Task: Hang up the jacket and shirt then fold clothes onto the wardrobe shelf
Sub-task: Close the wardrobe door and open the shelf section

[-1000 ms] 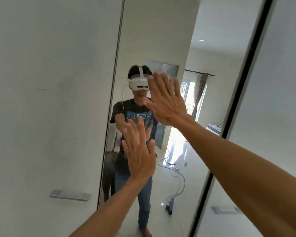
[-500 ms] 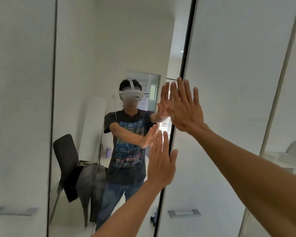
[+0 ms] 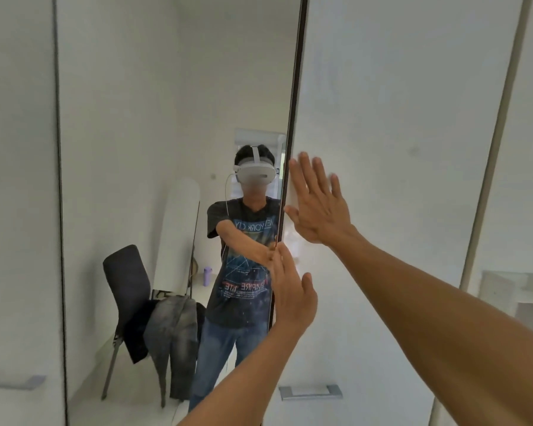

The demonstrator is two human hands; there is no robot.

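Wardrobe's white door [image 3: 397, 149], long edge [image 3: 297, 87] upright; right hand [image 3: 319, 207] flat upon it beside that edge; left hand [image 3: 293, 295] flat, lower, at the edge; both empty.

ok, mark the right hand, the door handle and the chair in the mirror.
right hand [image 3: 319, 210], head view, back of the hand.
door handle [image 3: 310, 392], head view, middle of the handle.
chair [image 3: 125, 272], head view, backrest, seen in reflection.

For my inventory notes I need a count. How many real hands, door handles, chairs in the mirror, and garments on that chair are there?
Hands: 2 (left hand, right hand)
Door handles: 2 (right handle, left handle)
Chairs in the mirror: 1 (chair)
Garments on it: 2 (grey garment, dark garment)
Total: 7
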